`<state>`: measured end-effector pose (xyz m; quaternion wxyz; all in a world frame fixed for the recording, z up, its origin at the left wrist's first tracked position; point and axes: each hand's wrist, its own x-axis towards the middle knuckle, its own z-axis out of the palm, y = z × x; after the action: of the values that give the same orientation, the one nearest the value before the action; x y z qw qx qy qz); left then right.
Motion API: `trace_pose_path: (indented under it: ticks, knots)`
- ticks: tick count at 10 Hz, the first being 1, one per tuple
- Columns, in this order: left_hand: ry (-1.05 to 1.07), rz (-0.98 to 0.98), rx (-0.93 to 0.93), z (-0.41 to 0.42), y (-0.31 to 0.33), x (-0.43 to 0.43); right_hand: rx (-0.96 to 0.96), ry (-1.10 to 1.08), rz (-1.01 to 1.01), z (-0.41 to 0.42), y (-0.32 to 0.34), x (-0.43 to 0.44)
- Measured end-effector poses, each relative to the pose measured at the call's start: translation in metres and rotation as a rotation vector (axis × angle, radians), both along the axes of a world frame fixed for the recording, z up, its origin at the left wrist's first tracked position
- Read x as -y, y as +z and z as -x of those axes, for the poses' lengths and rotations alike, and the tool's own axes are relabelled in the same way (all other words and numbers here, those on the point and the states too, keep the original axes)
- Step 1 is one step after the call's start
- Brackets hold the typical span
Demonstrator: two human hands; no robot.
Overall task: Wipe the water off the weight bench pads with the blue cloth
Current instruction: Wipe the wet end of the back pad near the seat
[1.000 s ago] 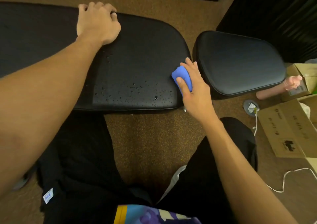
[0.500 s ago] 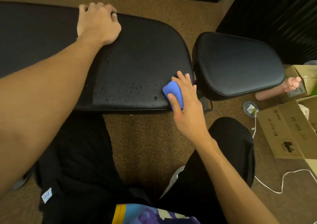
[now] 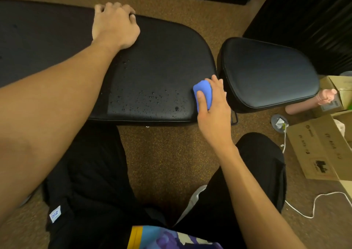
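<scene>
The long black back pad (image 3: 162,62) of the weight bench lies across the view, with water droplets (image 3: 152,100) scattered along its near edge. A smaller black seat pad (image 3: 266,73) sits to its right, across a narrow gap. My right hand (image 3: 213,107) grips the folded blue cloth (image 3: 202,93) and presses it on the back pad's near right corner. My left hand (image 3: 114,25) rests on the far edge of the back pad, fingers curled over the rim.
Speckled brown carpet (image 3: 167,153) lies between the bench and my knees in black trousers. Cardboard boxes (image 3: 323,149) stand at the right, with a white cable (image 3: 312,205) and a pink object (image 3: 323,98) beside the seat pad.
My right hand slid the cloth from the pad's right end toward me and leftward along the near corner, then back a little to the right. My left hand stayed put.
</scene>
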<state>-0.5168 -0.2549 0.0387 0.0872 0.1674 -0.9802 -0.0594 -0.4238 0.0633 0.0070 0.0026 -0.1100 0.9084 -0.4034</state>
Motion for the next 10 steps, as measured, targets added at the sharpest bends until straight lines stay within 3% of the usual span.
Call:
trace_pose_path:
  ticks: [1,2,4,5,7,8,10]
  knots:
    - [-0.002,-0.002,-0.006,0.001,-0.001,0.001,-0.037,0.015,-0.054,-0.014,0.002,0.015]
    - [0.004,-0.002,-0.016,0.001,-0.002,0.001,-0.094,0.176,-0.143,-0.02,-0.003,0.007]
    - [0.004,0.01,-0.018,0.001,-0.002,0.002,-0.039,0.08,-0.14,-0.003,0.007,0.014]
    - [0.011,0.01,-0.021,0.001,-0.002,0.001,-0.095,0.289,-0.189,-0.011,0.006,0.014]
    - [0.006,0.02,-0.015,0.001,-0.002,0.001,-0.084,0.214,-0.204,0.007,0.012,0.022]
    - [0.011,0.01,-0.018,0.001,-0.001,0.001,-0.123,0.473,-0.229,-0.004,0.009,0.014]
    - [0.01,0.026,-0.02,0.0,-0.001,0.0,-0.085,0.27,-0.207,0.018,0.012,0.022]
